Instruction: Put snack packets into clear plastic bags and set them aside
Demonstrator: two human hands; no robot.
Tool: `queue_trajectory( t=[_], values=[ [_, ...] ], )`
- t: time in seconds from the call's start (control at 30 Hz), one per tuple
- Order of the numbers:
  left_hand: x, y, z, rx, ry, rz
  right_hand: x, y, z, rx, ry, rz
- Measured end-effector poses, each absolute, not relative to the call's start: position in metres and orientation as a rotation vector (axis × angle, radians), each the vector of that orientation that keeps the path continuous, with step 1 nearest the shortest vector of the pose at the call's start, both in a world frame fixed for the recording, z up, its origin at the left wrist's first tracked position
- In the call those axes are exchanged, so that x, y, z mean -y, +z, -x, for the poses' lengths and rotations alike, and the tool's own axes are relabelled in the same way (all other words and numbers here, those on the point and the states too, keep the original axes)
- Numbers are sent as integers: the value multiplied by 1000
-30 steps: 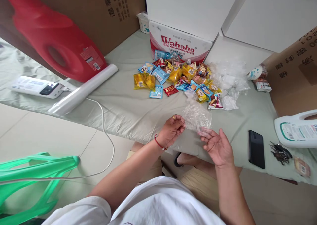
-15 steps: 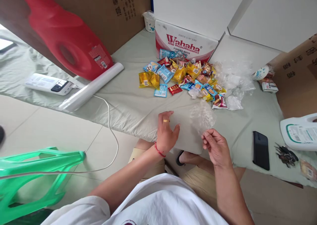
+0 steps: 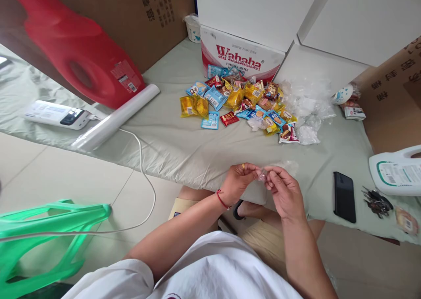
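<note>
Both hands meet over the front edge of the cloth-covered surface, pinching a thin clear plastic bag (image 3: 262, 175) between them. My left hand (image 3: 239, 181), with a ring and a red string bracelet, grips the bag's gathered edge with thumb and fingertips. My right hand (image 3: 285, 191) pinches the same edge from the other side. The rest of the bag trails behind the right fingers and is partly hidden. Farther back lies a pile of wrapped snacks (image 3: 235, 98) in yellow, blue and red packets, with crumpled clear plastic bags (image 3: 309, 108) to its right.
A Wahaha carton (image 3: 243, 55) stands behind the snacks. On the left are a red jug (image 3: 85, 58), a plastic film roll (image 3: 116, 117), a power bank (image 3: 57, 114) with a cable, and a green stool (image 3: 49, 229). A phone (image 3: 344, 197), keys (image 3: 377, 202) and a white jug (image 3: 396, 172) lie right.
My left hand has moved right and closed on the plastic bag beside my right hand. The bag, earlier hanging out from my right hand alone, is now held between both. The view has shifted slightly.
</note>
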State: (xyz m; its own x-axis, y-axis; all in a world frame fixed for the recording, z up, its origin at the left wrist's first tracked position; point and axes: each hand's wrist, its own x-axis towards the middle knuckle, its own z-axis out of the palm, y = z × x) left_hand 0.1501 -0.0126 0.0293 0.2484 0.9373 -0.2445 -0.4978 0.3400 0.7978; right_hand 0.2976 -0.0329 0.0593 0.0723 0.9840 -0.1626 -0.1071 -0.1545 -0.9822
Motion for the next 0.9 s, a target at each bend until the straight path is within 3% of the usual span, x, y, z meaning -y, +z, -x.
queue_trajectory(
  t=[0.2, 0.4, 0.53, 0.7, 0.9],
  values=[
    [9, 33, -143, -729, 962, -385, 34, 46, -303, 1004, 1192, 1345],
    [8, 32, -149, -766, 1019, -412, 41, 44, -305, 1652, 633, 1409],
    [5, 33, -149, -811, 1053, -387, 42, 45, -305, 1797, 408, 1395],
    [8, 33, -144, -733, 1058, -382, 42, 44, -306, 1705, 582, 1520],
    [9, 28, -142, -709, 1054, -471, 42, 47, -306, 1411, 1036, 1533]
  ],
)
